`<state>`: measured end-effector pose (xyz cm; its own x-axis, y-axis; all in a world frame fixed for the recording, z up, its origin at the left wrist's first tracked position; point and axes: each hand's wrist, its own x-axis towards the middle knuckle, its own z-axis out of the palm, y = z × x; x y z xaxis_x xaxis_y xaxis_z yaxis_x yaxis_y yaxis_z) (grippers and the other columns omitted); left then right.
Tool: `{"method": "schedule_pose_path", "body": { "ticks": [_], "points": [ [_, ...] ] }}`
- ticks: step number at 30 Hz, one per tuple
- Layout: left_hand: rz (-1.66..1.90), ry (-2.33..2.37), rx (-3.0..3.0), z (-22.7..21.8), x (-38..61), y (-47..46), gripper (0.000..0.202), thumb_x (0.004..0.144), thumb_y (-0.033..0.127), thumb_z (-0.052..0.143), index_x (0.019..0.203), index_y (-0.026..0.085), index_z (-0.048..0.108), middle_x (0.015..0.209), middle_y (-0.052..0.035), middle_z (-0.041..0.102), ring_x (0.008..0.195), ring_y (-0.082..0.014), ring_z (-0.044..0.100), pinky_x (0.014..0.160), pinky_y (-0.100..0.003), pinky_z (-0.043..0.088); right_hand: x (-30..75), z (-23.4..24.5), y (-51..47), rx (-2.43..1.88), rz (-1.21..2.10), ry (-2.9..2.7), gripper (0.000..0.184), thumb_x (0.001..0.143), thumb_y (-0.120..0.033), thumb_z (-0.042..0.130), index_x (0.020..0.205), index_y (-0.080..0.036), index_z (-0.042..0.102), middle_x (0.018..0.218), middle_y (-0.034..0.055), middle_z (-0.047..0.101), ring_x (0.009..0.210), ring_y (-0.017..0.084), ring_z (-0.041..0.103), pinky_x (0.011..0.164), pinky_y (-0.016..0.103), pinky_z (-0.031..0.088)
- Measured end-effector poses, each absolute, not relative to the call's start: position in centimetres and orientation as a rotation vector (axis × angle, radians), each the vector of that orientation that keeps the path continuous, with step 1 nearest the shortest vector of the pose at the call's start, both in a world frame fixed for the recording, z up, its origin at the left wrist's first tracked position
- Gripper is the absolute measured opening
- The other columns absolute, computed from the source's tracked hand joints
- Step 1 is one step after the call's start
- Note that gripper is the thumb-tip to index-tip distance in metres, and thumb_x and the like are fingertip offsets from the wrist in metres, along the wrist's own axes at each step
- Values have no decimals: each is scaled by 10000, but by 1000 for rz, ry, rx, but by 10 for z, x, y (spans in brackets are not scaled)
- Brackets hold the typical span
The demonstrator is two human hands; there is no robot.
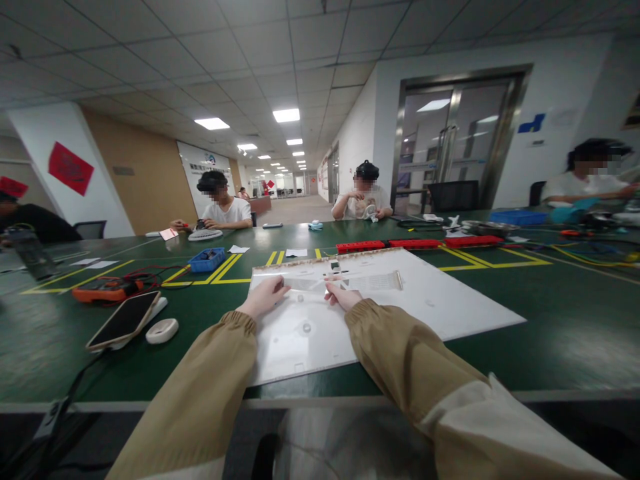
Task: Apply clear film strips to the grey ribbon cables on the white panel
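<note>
Dim o/all; ceiling lts (287, 115) bright, glare on tbl (575, 340), edges stretched.

Setting: office interior in use as a shared electronics workspace. Office evidence: suspended tile ceiling (200, 40) with recessed light panels (287, 115), glass double door (430, 143) in a metal frame, wall sign (193, 167) with lettering and logo, long lit corridor (303, 200). Workshop evidence: green worktop (560, 353) marked with yellow tape (235, 281), red power strips (360, 247), orange multimeter (107, 288) with leads, blue parts bin (207, 260); several seated people (233, 215) wearing head-mounted gear.
</note>
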<state>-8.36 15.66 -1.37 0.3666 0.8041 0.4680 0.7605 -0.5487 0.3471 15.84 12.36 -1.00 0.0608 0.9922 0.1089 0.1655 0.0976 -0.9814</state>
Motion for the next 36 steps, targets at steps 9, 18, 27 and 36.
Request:
{"method": "schedule_pose_path", "body": {
  "ticks": [9, 18, 27, 36],
  "points": [
    [996, 1456, 2523, -14, -87, 160, 216, 878, 295, 403, 809, 192, 580, 768, -32, 640, 715, -186, 572, 657, -276, 397, 160, -13, 126, -1290, 988, -1338, 144, 868, -152, 543, 951, -118, 657, 476, -41, 593, 342, 47, 459, 398, 144, 324],
    [1009, 1381, 2522, -20, -88, 167, 331, 850, 240, 410, 1075, 145, 636, 973, -105, 693, 889, -231, 629, 827, -337, 464, 157, -16, 130, -1280, 1015, -1307, 130, 865, -132, 529, 939, -111, 633, 475, -42, 577, 332, 40, 433, 373, 131, 310],
    [993, 1316, 2542, -28, -91, 176, 396, 802, 150, 401, 1124, 134, 629, 1113, -123, 667, 1016, -237, 613, 937, -362, 447, 157, -11, 124, -1267, 1022, -1293, 105, 852, -117, 547, 894, -118, 643, 455, -45, 574, 331, 42, 433, 369, 129, 323],
    [951, 1344, 2537, -28, -92, 174, 355, 827, 265, 437, 1088, 136, 642, 942, -110, 693, 825, -221, 630, 788, -340, 492, 156, -13, 128, -1260, 1070, -1237, 110, 847, -100, 540, 889, -117, 640, 437, -50, 569, 310, 45, 428, 356, 131, 306]
  ]
}}
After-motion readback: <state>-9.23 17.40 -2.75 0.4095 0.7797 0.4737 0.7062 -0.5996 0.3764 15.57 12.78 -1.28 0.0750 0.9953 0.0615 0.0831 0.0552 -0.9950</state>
